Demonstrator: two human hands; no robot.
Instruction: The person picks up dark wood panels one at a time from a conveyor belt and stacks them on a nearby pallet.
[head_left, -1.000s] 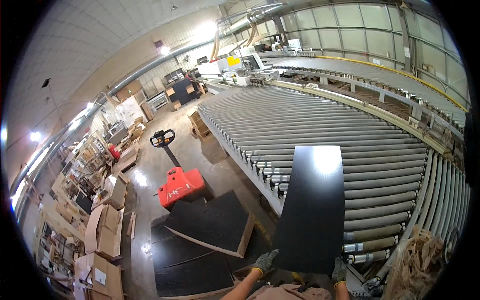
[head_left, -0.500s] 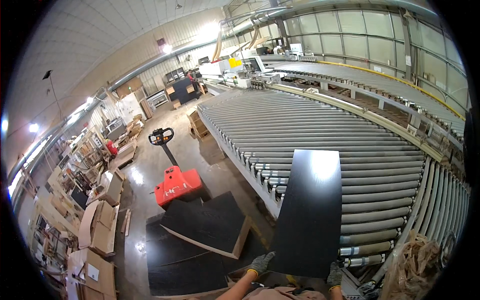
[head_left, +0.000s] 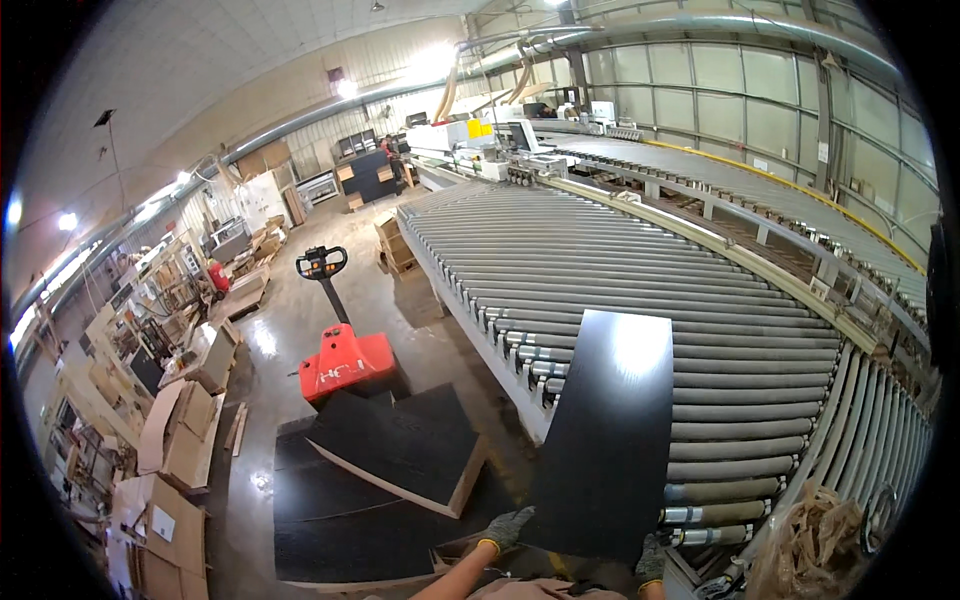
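Head view: panel [head_left: 605, 430] had slid slightly nearer across rollers [head_left: 740, 412].
Left hand [head_left: 510, 528]: held near-left corner, finger closure unclear.
Right hand [head_left: 651, 562]: held near-right corner, fingers partly hidden.

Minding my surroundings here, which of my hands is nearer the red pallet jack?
Left. The red pallet jack stands ahead and left of both hands; your left hand is closer, your right hand farther right, across the black panel between them.
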